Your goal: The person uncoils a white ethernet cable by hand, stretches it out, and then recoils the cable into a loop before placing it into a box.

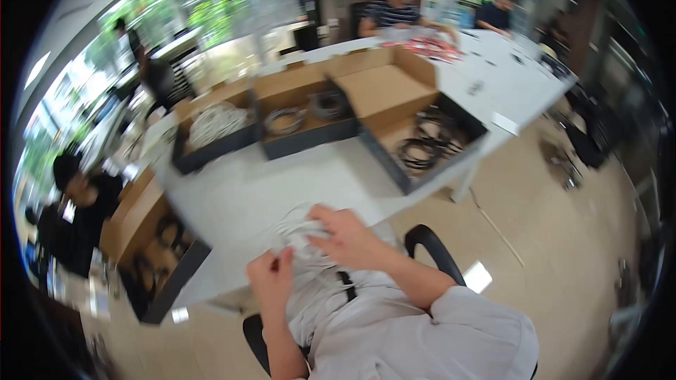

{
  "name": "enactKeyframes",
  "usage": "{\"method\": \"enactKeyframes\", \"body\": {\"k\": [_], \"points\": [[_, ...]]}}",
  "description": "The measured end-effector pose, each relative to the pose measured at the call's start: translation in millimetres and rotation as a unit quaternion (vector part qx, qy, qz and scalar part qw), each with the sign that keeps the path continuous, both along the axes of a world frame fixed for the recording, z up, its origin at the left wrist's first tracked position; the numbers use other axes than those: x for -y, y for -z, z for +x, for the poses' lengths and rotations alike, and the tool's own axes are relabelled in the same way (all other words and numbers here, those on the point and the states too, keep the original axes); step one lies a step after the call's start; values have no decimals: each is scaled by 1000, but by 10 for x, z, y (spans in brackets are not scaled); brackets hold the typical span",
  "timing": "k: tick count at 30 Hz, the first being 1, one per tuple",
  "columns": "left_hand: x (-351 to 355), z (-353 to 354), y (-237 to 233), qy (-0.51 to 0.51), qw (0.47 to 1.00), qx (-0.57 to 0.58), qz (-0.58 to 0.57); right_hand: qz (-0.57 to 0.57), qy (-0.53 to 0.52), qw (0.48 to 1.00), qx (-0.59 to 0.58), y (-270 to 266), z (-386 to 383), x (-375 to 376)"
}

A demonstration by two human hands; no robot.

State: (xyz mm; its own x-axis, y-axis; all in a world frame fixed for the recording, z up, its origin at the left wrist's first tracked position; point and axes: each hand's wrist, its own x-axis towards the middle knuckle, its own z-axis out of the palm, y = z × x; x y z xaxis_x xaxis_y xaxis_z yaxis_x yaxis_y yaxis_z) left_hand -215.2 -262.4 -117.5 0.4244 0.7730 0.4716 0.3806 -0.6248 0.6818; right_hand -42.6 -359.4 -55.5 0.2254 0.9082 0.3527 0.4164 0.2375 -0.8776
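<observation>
A loose bundle of white cable [297, 224] is at the near edge of the white table [243, 193], close in front of my body. My right hand [343, 236] has its fingers curled around the right side of the bundle. To the lower left of the bundle is my left hand [271, 271], closed with thumb and fingers together; what it pinches, if anything, is too small and blurred to make out.
Open boxes hold white cables [217, 125], grey coils [284, 121], black cables [426, 144] and, at left, dark cables [169, 236]. Red items [429, 48] lie at the far end near a seated person [396, 10]. Another person [88, 186] is at left.
</observation>
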Motion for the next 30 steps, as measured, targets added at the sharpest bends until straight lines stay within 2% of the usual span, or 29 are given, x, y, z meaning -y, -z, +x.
{"method": "enactKeyframes", "body": {"k": [2, 8, 11, 14, 17, 20, 23, 26, 29, 30], "points": [[8, 43, 85, 21, 997, 26, -63, 41, 2, 999, 6, -1, -35, 19], [136, 155, 121, 30, 997, -60, -29, 25, 8, 996, 91, 41, -80, 107], [82, 108, 234, 46, 989, -126, 54, 65, 19, 986, 154, 176, -155, 142], [45, 142, 317, 98, 994, -53, -6, 78, 27, 972, 218, 202, -218, 212], [162, 247, 260, 98, 990, 21, -100, 68, 47, 960, 267, 205, -257, 288], [158, 307, 340, 137, 983, 51, -113, 64, 72, 948, 303, 239, -271, 350], [145, 346, 406, 173, 982, 31, -66, 84, 104, 937, 322, 238, -296, 425], [236, 447, 313, 193, 976, 72, -70, 93, 116, 925, 348, 198, -313, 514], [254, 551, 311, 232, 949, 148, -153, 109, 121, 919, 359, 211, -358, 564], [238, 548, 352, 238, 947, 134, -169, 117, 123, 918, 358, 220, -378, 573]]}}
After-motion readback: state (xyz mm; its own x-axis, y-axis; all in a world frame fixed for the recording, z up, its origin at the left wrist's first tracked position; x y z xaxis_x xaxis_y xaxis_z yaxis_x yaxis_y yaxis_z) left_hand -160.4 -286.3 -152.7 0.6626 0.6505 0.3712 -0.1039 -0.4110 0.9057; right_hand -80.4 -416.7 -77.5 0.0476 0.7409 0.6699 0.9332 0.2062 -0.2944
